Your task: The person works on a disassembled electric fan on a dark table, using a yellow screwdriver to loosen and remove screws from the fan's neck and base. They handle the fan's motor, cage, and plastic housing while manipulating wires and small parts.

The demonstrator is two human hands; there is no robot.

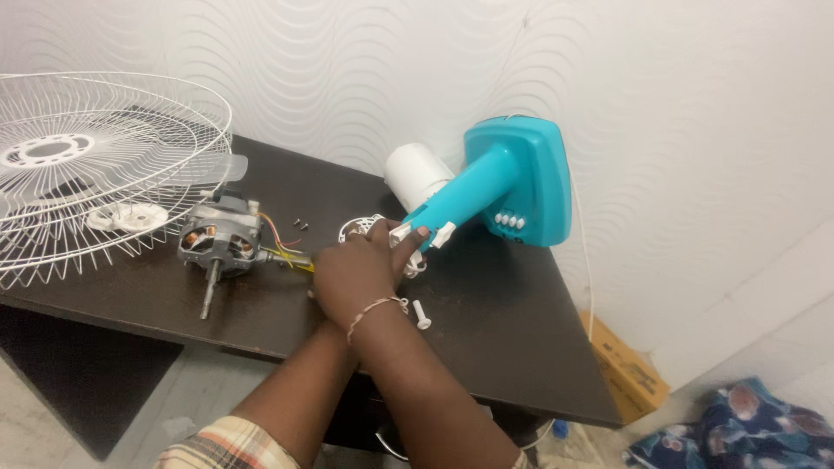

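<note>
My right hand (pixel 360 269), a thin bracelet on its wrist, lies across the middle of the dark table (pixel 486 347). Its thumb and fingers pinch a white fitting (pixel 400 233) at the end of the turquoise fan stand's neck (pixel 465 195). My left hand (pixel 320 278) is almost wholly hidden under the right one, and its grip does not show. Yellow and red wires (pixel 282 252) run from a bare fan motor (pixel 221 239) into the hands. A white plastic pin (pixel 422 314) lies just right of my wrist.
A white wire fan guard (pixel 87 165) and a white cap (pixel 130 217) fill the table's left. Two small screws (pixel 300 224) lie beside the motor. A white cylinder (pixel 417 174) stands behind the neck. On the floor at right are a cardboard box (pixel 625 369) and blue cloth (pixel 738 426).
</note>
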